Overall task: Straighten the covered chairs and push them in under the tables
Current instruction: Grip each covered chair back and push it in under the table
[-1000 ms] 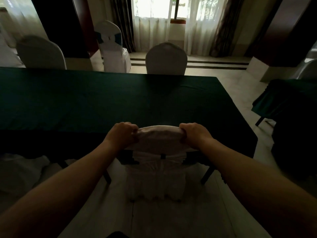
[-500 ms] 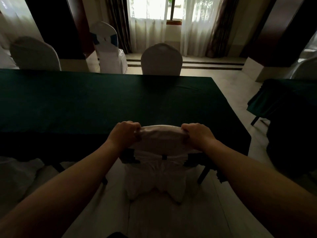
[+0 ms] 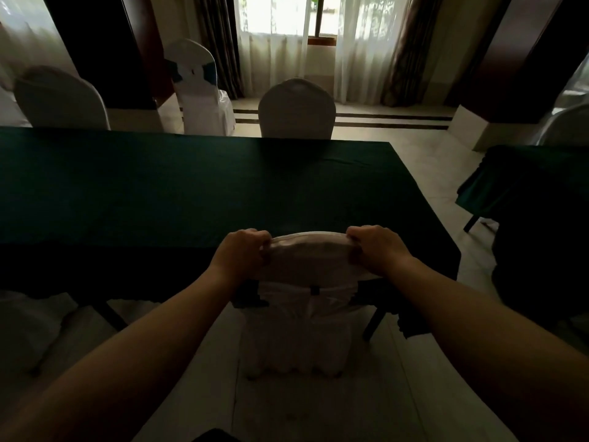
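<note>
- The white fabric-covered chair (image 3: 301, 317) stands at the near edge of the long green-clothed table (image 3: 159, 193), its top held at the left corner by the left hand (image 3: 237, 253) and at the right corner by the right hand (image 3: 377, 248).
- A second white-covered chair (image 3: 296, 108) stands at the table's far edge, directly opposite.
- A third white-covered chair (image 3: 60, 98) stands at the far left.
- A sash-tied white chair (image 3: 199, 87) stands beyond, between them.
- Another green-clothed table (image 3: 526, 186) lies to the right.

Left hand (image 3: 237, 255) & right hand (image 3: 381, 248): bare, no gloves, rings or watch visible. Both forearms bare to frame edge; no sleeves in view. Dim light, fine detail n/a.
</note>
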Demonstrator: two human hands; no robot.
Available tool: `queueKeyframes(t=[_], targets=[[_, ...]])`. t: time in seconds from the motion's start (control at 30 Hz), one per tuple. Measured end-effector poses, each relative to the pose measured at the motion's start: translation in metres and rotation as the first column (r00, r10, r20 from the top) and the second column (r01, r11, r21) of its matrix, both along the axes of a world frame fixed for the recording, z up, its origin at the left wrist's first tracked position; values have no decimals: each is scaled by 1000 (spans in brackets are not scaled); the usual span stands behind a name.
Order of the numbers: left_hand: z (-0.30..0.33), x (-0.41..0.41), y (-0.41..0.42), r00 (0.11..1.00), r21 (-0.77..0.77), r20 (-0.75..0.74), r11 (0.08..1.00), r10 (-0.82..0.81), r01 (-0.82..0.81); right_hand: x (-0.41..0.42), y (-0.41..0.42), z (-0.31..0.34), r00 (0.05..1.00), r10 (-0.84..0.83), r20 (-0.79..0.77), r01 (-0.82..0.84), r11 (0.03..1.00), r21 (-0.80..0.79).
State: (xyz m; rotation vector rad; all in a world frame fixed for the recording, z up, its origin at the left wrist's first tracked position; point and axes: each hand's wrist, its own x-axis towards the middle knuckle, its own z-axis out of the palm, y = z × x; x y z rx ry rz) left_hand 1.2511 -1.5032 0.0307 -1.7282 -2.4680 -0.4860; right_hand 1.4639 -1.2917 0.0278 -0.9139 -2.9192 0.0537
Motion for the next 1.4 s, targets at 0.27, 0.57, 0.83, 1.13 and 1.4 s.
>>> queueKeyframes(t=[0.27, 0.57, 0.83, 1.13, 1.4], targets=[[-2, -8, -2, 1000, 17, -15, 1000, 16, -15, -7, -5, -3, 1000, -16, -17, 16, 1000, -4], [-4, -10, 0, 998, 35, -9, 997, 69, -68, -12, -9, 1, 1000, -12, -17, 12, 1000, -23], [-1, -2, 12, 998, -14, -2, 998, 62, -62, -9, 1, 4, 999, -53, 7, 53, 998, -46], [-2, -5, 12, 997, -32, 31, 997, 69, -68, -9, 4, 0, 998, -60, -14, 59, 997, -58], [-5, -2, 14, 991, 5, 42, 992, 125, -126, -8, 7, -3, 999, -31, -31, 29, 998, -54]])
